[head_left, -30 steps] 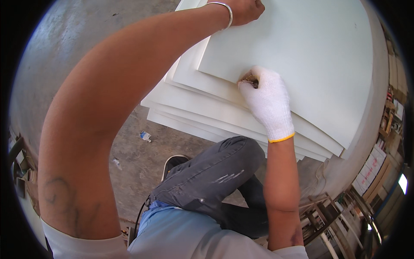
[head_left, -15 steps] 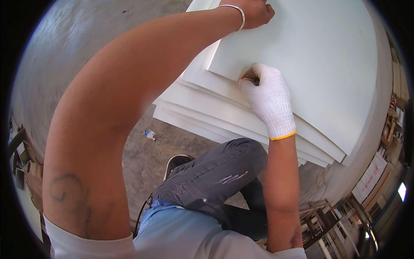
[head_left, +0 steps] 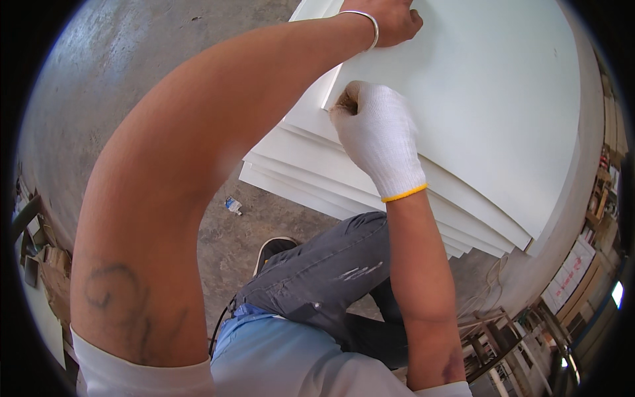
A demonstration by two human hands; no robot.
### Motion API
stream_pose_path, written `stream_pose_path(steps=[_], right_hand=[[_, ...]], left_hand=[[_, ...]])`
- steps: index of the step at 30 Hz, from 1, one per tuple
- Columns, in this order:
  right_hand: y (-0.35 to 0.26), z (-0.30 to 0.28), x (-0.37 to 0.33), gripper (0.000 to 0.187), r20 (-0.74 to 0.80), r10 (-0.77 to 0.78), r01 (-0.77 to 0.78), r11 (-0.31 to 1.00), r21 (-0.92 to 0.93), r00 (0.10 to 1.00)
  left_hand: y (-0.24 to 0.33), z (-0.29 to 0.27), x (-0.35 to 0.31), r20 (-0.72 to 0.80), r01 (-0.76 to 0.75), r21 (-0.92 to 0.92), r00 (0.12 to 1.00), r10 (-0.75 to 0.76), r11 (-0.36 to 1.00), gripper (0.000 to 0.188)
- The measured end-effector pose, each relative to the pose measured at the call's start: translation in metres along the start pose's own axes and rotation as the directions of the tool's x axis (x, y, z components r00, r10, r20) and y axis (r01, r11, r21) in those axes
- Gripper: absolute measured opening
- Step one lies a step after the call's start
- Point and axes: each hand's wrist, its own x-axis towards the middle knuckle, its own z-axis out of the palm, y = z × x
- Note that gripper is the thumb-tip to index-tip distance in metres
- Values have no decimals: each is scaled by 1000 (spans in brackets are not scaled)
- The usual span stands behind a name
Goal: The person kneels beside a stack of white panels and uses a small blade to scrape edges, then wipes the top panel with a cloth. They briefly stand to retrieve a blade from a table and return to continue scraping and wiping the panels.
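My gloved right hand [head_left: 378, 135] fists something tiny at the top panel's [head_left: 476, 99] near corner; bare left hand [head_left: 390, 18] presses it flat. Stack [head_left: 311, 175] could slide if I push sideways.

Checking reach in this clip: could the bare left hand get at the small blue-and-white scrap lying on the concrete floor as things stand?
Probably not without pulling back. The bare left hand rests far up on the top white panel, while the small blue-and-white scrap lies on the concrete floor below the stack's edge, under that forearm.
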Motion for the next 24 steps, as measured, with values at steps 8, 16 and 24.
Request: stream_pose_path(steps=[8, 16, 24], right_hand=[[59, -18, -44, 3, -204, 30, 26, 965, 262, 978], [84, 12, -53, 16, -461, -299, 307, 950, -59, 836], [81, 19, -51, 19, -447, -334, 311, 942, -126, 830]], left_hand=[[-1, 0, 1, 55, 10, 12, 998, -10, 1000, 31], [-4, 2, 1, 70, -35, 99, 997, 28, 994, 31], [-8, 5, 2, 82, -77, 178, 995, 63, 981, 30]])
